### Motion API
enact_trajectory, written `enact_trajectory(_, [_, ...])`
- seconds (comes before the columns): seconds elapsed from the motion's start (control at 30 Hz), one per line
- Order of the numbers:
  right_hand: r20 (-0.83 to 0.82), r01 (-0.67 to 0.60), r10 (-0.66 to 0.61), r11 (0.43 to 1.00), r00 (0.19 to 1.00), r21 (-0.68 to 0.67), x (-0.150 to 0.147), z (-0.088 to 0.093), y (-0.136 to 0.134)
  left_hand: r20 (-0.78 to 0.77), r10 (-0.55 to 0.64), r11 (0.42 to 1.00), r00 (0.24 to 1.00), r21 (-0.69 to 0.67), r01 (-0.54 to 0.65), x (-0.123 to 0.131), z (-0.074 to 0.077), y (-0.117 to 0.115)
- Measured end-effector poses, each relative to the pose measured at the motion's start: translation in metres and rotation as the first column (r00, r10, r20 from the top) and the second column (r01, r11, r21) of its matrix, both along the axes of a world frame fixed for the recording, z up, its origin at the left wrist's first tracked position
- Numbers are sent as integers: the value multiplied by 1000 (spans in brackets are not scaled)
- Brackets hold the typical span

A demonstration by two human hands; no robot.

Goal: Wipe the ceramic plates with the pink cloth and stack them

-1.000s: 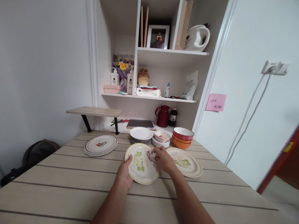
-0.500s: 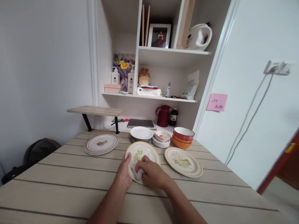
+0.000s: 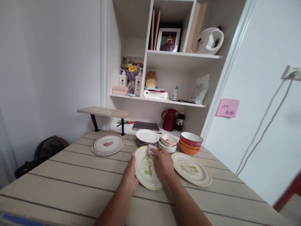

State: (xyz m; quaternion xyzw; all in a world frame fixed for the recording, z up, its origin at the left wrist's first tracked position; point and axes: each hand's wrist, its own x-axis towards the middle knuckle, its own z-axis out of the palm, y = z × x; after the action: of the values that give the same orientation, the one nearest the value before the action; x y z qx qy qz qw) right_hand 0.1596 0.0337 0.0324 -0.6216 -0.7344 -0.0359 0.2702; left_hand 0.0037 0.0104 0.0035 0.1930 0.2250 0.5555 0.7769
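A cream plate with a yellow rim and a green flower print (image 3: pixel 146 171) lies on the slatted wooden table (image 3: pixel 70 182) in front of me. My left hand (image 3: pixel 131 175) grips its left rim, thumb on top. My right hand (image 3: pixel 162 161) is closed on a small crumpled pinkish cloth (image 3: pixel 150 150), which it presses on the far part of the plate. A second plate of the same pattern (image 3: pixel 191 168) lies just to the right, untouched.
Behind stand a stack of red-rimmed plates (image 3: pixel 107 145), a stack of white plates (image 3: pixel 147 137), small dishes (image 3: pixel 168 142) and stacked red and orange bowls (image 3: pixel 190 142). Shelves with bottles, a red jug (image 3: pixel 168 119) and a kettle rise at the back.
My right hand has carried the cloth from the near left part of the plate up to its far edge. The left hand keeps its hold on the rim. The view shifted slightly.
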Motion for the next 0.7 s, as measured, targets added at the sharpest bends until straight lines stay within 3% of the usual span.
enact_trajectory(0.13, [21,65,-63,985,998,-162,18,-1,-5,-20,32,999,999,-9,-32,-3,-1,1])
enact_trajectory(0.23, [47,53,-42,962,998,-269,21,3,-15,-12,33,999,999,-5,-34,-3,-4,3])
enact_trajectory(0.43, [78,-182,229,902,970,-392,20,11,-39,61,-41,999,997,25,40,-3,-12,6])
enact_trajectory(0.53, [16,-342,375,862,927,-375,11,10,-44,91,-80,996,993,51,76,-5,-10,4])
enact_trajectory(0.63, [-139,-558,541,787,829,-263,-6,4,-43,97,-84,994,992,78,77,-7,-5,1])
enact_trajectory(0.7, [-224,-593,556,789,801,-163,-18,-2,-39,72,-80,995,994,73,75,-7,-1,-2])
